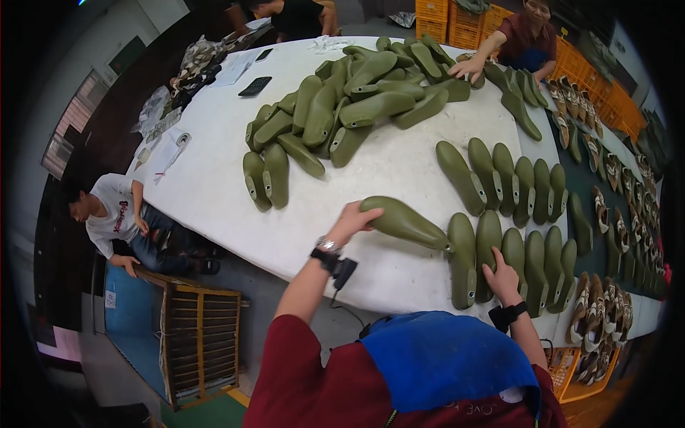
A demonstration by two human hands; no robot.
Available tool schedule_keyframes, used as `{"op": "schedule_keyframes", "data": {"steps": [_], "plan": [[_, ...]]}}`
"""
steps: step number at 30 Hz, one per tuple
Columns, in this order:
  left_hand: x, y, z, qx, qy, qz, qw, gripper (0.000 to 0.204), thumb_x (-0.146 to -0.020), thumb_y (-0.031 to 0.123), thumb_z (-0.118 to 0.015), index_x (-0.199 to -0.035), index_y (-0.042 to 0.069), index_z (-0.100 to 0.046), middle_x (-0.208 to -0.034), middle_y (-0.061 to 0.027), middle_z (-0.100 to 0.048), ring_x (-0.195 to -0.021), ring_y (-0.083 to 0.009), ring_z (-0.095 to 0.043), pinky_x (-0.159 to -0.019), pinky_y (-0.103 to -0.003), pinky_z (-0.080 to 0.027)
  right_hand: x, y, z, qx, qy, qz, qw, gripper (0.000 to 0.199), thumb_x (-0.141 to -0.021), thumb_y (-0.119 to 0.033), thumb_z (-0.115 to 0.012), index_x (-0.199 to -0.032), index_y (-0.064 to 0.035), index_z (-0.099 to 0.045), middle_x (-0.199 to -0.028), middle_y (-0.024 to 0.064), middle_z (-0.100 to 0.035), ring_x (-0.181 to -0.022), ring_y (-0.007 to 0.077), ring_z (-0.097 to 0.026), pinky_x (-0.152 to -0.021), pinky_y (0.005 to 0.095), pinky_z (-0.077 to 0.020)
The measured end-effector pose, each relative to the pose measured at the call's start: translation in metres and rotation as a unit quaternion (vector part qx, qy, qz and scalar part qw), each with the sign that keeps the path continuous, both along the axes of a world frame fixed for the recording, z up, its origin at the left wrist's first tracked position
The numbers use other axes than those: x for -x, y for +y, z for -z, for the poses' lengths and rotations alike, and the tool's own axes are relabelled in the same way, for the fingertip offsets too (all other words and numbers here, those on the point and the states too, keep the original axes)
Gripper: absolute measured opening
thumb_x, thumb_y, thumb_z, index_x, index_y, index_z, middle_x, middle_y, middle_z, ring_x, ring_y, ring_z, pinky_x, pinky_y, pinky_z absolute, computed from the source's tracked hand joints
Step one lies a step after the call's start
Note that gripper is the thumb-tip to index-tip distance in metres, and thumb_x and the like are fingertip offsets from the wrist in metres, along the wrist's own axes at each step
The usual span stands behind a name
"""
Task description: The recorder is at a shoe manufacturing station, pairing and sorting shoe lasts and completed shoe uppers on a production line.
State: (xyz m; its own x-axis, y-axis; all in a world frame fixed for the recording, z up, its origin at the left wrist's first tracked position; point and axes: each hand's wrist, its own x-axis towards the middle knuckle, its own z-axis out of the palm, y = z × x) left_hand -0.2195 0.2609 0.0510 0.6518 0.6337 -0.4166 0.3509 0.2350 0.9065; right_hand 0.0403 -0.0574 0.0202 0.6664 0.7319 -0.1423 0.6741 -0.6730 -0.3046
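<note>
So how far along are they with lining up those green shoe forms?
Two rows of green forms already lie side by side at the table's right end. In hand: the left hand holds one form next to the near row, where the right hand rests. Left: a big loose pile at mid-table, so roughly half looks unsorted.

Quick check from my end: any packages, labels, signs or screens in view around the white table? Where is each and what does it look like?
Dark calculator-like device: far left of the white table, flat, rectangular.
Dark phone-like slab: beyond it, small, its face dark.
Clear plastic bags: table's left edge, crumpled.
Tape roll: left edge, pale ring.
Orange crates: behind the table's far end, stacked, slatted.
Paper sheets: far left, white; any print unreadable.
</note>
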Motion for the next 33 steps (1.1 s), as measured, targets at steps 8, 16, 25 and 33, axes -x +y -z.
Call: {"op": "schedule_keyframes", "data": {"steps": [8,16,25,33], "plan": [[-0.049,0.089,0.053,-0.431,0.028,-0.114,0.895,0.069,-0.069,0.031,-0.075,-0.124,0.004,-0.044,-0.12,-0.0185,-0.049,-0.11,-0.0318,-0.047,-0.093,-0.043,-0.039,-0.004,0.006,-0.024,0.06,0.0,-0.001,0.998,0.051,-0.085,-0.045,-0.053,-0.128,-0.0177,-0.045,-0.084,0.0224,-0.064,-0.081,0.0402,-0.061,-0.07,0.0477,-0.0474],[0.145,0.201,0.022,-0.267,0.49,-0.209,0.803,0.088,-0.06,0.056,-0.068,-0.135,0.019,-0.039,-0.143,-0.0241,-0.018,-0.131,-0.0445,-0.018,-0.099,-0.053,-0.032,-0.019,0.133,-0.139,-0.009,0.077,-0.236,0.969,0.031,-0.078,-0.028,-0.061,-0.101,-0.0065,-0.063,-0.078,0.0141,-0.065,-0.075,0.0328,-0.062,-0.07,0.0404,-0.0489],[0.152,0.22,0.04,-0.327,0.402,-0.256,0.816,0.061,-0.067,0.05,-0.065,-0.091,-0.006,-0.066,-0.108,-0.0259,-0.045,-0.092,-0.0374,-0.055,-0.083,-0.04,-0.047,0.121,0.431,-0.029,-0.038,0.074,-0.452,0.888,0.038,-0.08,-0.034,-0.058,-0.095,0.0006,-0.059,-0.086,0.0201,-0.062,-0.085,0.0364,-0.06,-0.074,0.0451,-0.0484],[0.16,0.212,0.045,-0.364,0.398,-0.295,0.789,0.059,-0.067,0.048,-0.066,-0.093,-0.006,-0.065,-0.107,-0.0243,-0.045,-0.086,-0.0379,-0.057,-0.082,-0.04,-0.047,0.184,0.501,0.041,-0.09,0.169,-0.325,0.926,0.05,-0.08,-0.029,-0.062,-0.112,0.0058,-0.046,-0.098,0.0244,-0.06,-0.091,0.0376,-0.059,-0.08,0.0449,-0.0473]]}}
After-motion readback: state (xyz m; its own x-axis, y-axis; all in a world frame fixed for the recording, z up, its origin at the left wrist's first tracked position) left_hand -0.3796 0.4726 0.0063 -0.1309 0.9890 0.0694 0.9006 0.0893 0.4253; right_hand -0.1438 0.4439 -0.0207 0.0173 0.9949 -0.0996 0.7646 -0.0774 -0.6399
